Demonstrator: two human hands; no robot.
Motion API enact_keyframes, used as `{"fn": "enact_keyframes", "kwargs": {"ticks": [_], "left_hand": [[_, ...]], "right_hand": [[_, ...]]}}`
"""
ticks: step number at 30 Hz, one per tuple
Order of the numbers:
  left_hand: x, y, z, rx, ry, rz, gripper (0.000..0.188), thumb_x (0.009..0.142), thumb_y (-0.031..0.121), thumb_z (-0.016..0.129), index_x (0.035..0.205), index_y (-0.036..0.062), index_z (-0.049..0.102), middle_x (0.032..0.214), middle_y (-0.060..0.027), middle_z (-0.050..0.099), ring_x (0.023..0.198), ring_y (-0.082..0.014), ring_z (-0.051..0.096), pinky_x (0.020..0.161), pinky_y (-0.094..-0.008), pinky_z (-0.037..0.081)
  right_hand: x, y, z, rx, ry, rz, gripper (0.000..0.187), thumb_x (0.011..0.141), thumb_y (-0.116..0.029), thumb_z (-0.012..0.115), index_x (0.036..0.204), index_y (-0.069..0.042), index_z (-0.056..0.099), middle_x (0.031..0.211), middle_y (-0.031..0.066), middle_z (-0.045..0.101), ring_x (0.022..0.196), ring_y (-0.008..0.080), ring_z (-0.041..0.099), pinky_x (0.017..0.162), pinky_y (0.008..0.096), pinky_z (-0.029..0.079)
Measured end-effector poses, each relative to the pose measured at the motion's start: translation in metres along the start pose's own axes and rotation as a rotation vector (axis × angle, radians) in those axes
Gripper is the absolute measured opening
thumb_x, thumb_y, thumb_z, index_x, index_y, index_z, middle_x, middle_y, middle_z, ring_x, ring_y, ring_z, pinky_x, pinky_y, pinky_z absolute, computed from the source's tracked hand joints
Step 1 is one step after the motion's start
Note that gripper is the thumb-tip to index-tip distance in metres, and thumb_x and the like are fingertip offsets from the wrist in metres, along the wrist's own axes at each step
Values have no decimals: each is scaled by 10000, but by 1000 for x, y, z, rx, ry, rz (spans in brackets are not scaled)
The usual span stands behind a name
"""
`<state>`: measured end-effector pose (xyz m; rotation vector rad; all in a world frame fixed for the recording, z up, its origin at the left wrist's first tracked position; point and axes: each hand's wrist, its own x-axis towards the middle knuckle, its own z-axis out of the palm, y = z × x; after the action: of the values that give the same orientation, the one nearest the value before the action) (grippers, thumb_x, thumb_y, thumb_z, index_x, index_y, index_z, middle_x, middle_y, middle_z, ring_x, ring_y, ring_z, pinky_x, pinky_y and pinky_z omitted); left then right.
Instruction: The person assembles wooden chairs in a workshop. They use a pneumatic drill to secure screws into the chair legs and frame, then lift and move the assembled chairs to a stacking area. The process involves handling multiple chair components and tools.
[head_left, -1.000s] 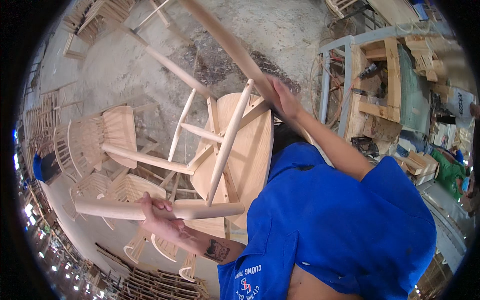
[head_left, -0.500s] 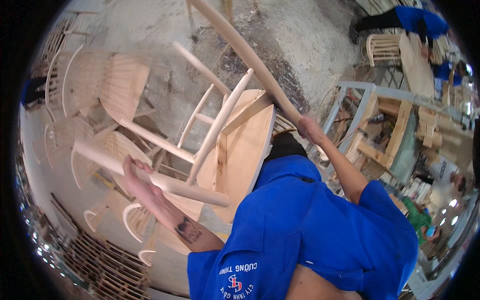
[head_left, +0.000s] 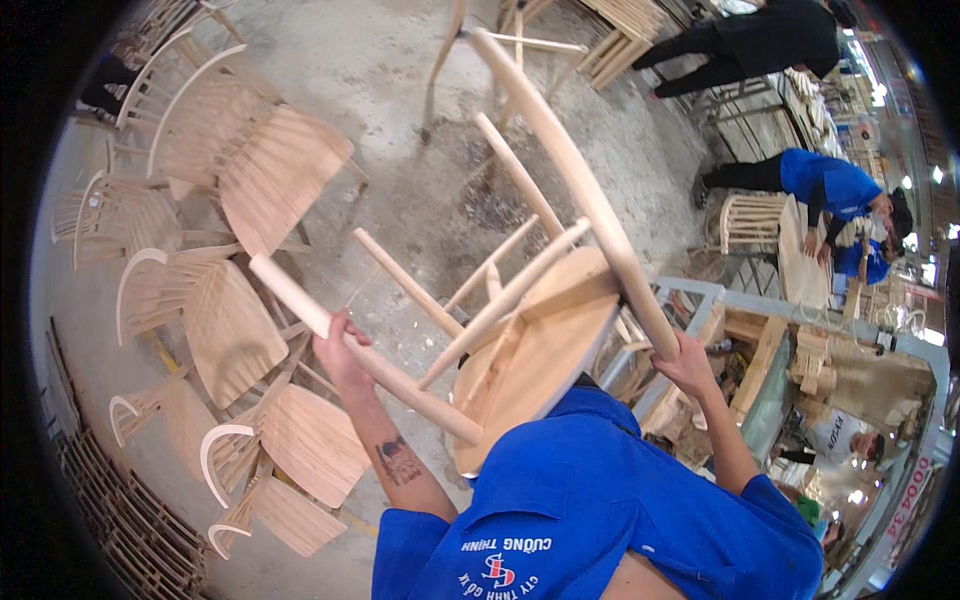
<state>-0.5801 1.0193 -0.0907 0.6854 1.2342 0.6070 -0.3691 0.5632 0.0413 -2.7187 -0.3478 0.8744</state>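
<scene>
An unpainted wooden chair point(head_left: 570, 312) is held up before my body, its seat's underside and several legs showing. My left hand point(head_left: 345, 350) is closed round one leg point(head_left: 415, 392), about midway along it. On the other side, my right hand point(head_left: 685, 362) grips a second, longer-looking leg point(head_left: 570, 160) near its seat end. Rungs point(head_left: 492, 280) join legs between my hands. The seat's near edge is against or close to my blue shirt; contact cannot be made out. Whatever backrest the chair has is hidden.
Several pale wooden chairs point(head_left: 285, 170) stand on the concrete floor at left. A grey metal frame with wooden blocks point(head_left: 750, 360) stands at right. Beyond it, a person in blue point(head_left: 825, 185) bends over another chair point(head_left: 800, 265); a person in black point(head_left: 765, 45) stands farther back.
The chair and both my hands have shifted right and lower in the picture. The surroundings have shifted too, with more co-workers showing at upper right. Both hands keep their grip.
</scene>
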Motion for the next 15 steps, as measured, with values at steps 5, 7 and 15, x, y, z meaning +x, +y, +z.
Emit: {"fn": "enact_keyframes", "kwargs": {"ticks": [5, 7, 15], "left_hand": [[-15, 40, 38, -22, -146, 133, 129, 882, 98, 620, 951, 41, 527, 668, -29, 503, 484, -129, 486, 438, -266, 411], [-23, 65, 58, 25, -194, 201, 119, 882, 97, 617, 948, 32, 543, 674, -27, 512, 489, -125, 492, 438, -262, 408], [-20, 143, 152, 239, -180, 373, 195, 882, 158, 688, 941, 20, 563, 650, -31, 516, 466, -120, 491, 423, -264, 406]], "right_hand": [[-10, 30, 25, 99, 38, 86, 443, 682, -266, 739, 1016, 8, 637, 836, 200, 671, 789, 323, 670, 740, 406, 521], [-11, 30, 36, 180, 67, 113, 418, 682, -253, 742, 968, 32, 634, 798, 189, 661, 758, 288, 665, 722, 394, 520], [58, 5, 43, 364, 187, 37, 393, 687, -243, 754, 910, 59, 640, 731, 177, 659, 687, 260, 655, 684, 398, 517]]}}
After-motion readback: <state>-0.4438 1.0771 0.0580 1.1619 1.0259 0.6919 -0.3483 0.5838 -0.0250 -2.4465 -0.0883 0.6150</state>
